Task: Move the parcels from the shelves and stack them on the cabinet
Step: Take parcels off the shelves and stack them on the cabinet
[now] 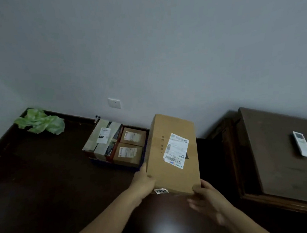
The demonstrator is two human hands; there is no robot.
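A long brown cardboard parcel (172, 153) with a white shipping label is held above the dark cabinet top (43, 180). My left hand (144, 181) grips its near left edge. My right hand (206, 196) holds its near right corner, thumb on top. Just left of it, against the wall, stands a stack: a taped parcel (103, 138) with a label and two small brown parcels (133, 136) (128, 154), all lying on a dark blue parcel (104, 161) of which only the edge shows.
A green plastic bag (41, 122) lies at the cabinet's far left corner. A wall socket (114, 103) sits above the stack. To the right stands a lower brown cabinet (280, 152) with a white remote control (302, 144) on it.
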